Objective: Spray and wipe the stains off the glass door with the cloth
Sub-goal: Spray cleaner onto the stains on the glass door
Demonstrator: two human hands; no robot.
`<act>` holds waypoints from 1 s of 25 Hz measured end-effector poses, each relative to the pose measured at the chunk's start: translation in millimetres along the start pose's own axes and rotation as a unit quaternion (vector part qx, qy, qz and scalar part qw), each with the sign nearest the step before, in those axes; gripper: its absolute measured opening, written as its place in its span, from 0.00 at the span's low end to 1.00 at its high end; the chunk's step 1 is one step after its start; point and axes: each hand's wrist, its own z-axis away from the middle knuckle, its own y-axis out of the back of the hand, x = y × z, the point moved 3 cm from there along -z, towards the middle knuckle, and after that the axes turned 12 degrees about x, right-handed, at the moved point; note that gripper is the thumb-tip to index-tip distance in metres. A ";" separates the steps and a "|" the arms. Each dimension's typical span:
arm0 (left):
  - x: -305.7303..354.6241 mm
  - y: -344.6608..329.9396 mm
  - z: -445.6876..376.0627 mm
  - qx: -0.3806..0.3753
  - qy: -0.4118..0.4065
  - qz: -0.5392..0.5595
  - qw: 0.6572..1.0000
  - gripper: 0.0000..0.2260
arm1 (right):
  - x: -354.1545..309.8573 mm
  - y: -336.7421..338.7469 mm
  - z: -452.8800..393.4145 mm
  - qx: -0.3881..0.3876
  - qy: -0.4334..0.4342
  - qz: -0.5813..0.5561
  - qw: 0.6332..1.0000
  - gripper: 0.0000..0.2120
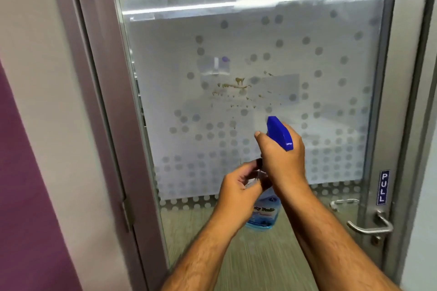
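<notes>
Both hands are holding a spray bottle (264,214) before the glass door (260,54): right hand (282,160) gripping its blue head, left hand (236,192) pinching the neck. Brown stains (236,86) are marking the frosted pane's middle.

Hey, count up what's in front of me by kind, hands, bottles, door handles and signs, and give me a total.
Hands: 2, left hand and right hand
Spray bottles: 1, spray bottle
Door handles: 1, handle
Signs: 1, PULL sign
Total: 5
</notes>
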 end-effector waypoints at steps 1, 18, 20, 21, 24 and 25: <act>-1.6 2.0 -8.8 -0.002 -0.006 0.000 1.000 0.23 | 0.7 -6.1 -2.1 0.007 0.003 -0.007 1.000 0.12; -14.4 -8.5 -40.2 0.051 -0.096 0.002 0.994 0.12 | 13.3 -30.0 -37.2 -0.065 -0.003 -0.048 0.997 0.10; -9.2 -1.3 -45.1 0.048 -0.113 0.000 0.992 0.14 | 10.1 -32.5 -35.9 -0.056 0.004 -0.078 0.995 0.10; -6.6 1.3 -47.4 0.048 -0.118 -0.002 0.992 0.14 | 8.4 -33.3 -35.4 -0.051 0.009 -0.086 0.995 0.10; -5.6 5.6 -49.8 0.052 -0.125 -0.012 0.991 0.15 | 3.9 -40.4 -32.6 -0.054 0.010 -0.075 0.996 0.09; -8.1 6.6 -49.7 0.052 -0.127 -0.013 0.990 0.16 | 2.7 -41.9 -30.1 -0.052 0.006 -0.075 0.996 0.07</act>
